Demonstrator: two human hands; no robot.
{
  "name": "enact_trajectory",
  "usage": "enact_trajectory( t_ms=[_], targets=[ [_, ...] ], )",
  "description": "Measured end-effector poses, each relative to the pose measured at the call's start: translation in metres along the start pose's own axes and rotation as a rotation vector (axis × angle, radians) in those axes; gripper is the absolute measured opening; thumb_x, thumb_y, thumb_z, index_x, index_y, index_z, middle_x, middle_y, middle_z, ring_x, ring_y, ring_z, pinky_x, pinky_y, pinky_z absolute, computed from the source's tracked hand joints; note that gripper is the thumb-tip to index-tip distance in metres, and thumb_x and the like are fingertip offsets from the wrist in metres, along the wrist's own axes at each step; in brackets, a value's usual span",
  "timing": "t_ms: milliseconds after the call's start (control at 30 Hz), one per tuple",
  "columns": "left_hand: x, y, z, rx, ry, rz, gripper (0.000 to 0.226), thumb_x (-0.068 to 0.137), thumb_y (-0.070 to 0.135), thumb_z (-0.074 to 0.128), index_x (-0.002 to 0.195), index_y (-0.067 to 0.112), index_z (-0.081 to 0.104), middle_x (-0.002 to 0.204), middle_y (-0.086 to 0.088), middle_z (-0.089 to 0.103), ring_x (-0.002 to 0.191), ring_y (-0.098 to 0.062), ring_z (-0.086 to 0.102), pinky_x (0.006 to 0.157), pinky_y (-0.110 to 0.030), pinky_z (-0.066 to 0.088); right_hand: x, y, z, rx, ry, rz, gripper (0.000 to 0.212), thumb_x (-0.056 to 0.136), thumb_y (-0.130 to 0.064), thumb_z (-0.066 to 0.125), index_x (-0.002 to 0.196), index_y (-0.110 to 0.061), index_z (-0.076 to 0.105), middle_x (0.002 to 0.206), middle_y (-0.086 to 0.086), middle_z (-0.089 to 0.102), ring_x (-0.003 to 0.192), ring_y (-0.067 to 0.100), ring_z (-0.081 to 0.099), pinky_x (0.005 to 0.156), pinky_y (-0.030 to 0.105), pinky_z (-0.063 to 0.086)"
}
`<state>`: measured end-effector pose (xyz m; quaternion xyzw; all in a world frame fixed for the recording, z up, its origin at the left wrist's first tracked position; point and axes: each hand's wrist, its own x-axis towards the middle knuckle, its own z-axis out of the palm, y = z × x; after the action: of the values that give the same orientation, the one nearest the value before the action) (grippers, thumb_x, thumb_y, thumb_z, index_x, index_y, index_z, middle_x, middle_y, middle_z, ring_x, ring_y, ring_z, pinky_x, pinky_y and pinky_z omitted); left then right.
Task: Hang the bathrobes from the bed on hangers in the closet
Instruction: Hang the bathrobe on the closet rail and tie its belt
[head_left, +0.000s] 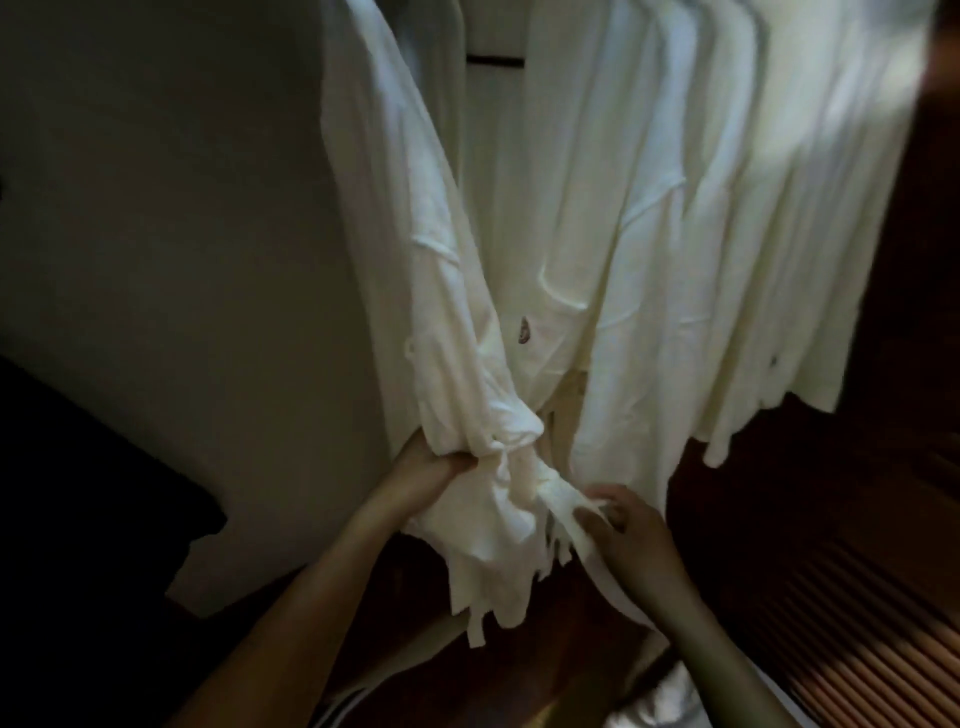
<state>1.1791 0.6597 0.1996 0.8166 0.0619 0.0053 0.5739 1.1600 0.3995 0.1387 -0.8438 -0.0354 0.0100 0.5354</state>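
Our left grip (426, 470) is closed round a gathered bunch of the nearest bathrobe (441, 322), low on the cloth, with the fingers curled into the folds. Our right grip (631, 530) sits at about four o'clock from it, a little apart. It pinches a thin twisted strand of the same cloth between thumb and fingertips. Through the blur we cannot tell whether that strand is a belt or part of the hem. Between the two, the uneven lower edge (483, 561) of the bathrobe hangs loose toward six o'clock.

The bathrobe comes down from twelve o'clock, slanting to the left grip. Its left edge lies just beside a pale wall (156, 208) at nine o'clock, so room is tight on that side. From one to two o'clock a row of other white bathrobes (753, 218) hangs packed close, their hems ending above a dark open gap. A small dark emblem (523, 330) shows on one of them. At three o'clock a dark wooden side (930, 338) bounds the row. At four to five o'clock lies a slatted wooden surface (857, 597), well apart from both grips.
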Motion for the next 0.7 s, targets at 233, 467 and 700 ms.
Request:
enact_trajectory(
  t_ms=[233, 467, 700],
  targets=[
    [-0.002, 0.03, 0.02, -0.072, -0.501, 0.185, 0.048, 0.089, 0.014, 0.062, 0.136, 0.021, 0.059, 0.126, 0.009, 0.069, 0.122, -0.011, 0.063, 0.096, -0.022, 0.05, 0.011, -0.072, 0.008, -0.119, 0.08, -0.193, 0.09, 0.072, -0.049, 0.085, 0.148, -0.031, 0.039, 0.135, -0.03, 0.045, 0.123, -0.008, 0.046, 0.098, 0.017, 0.04],
    [0.037, 0.055, -0.097, -0.114, 0.068, 0.358, 0.032, 0.095, -0.011, 0.056, 0.094, 0.017, 0.072, 0.081, 0.013, 0.076, 0.074, -0.002, 0.069, 0.074, -0.018, 0.055, 0.038, -0.084, 0.045, -0.204, 0.49, -0.315, 0.017, 0.09, -0.02, 0.072, 0.107, -0.02, 0.067, 0.1, -0.01, 0.061, 0.095, 0.012, 0.06, 0.071, 0.019, 0.037],
    [0.132, 0.057, -0.238, -0.115, 0.584, 0.269, 0.102, 0.082, 0.041, 0.083, 0.16, 0.02, 0.021, 0.158, -0.009, 0.035, 0.134, -0.011, 0.04, 0.11, -0.028, 0.041, 0.06, -0.072, 0.04, -0.198, 0.481, -0.17, 0.014, 0.092, -0.021, 0.067, 0.105, -0.017, 0.064, 0.097, 0.0, 0.066, 0.09, 0.017, 0.062, 0.07, 0.016, 0.04]
  ],
)
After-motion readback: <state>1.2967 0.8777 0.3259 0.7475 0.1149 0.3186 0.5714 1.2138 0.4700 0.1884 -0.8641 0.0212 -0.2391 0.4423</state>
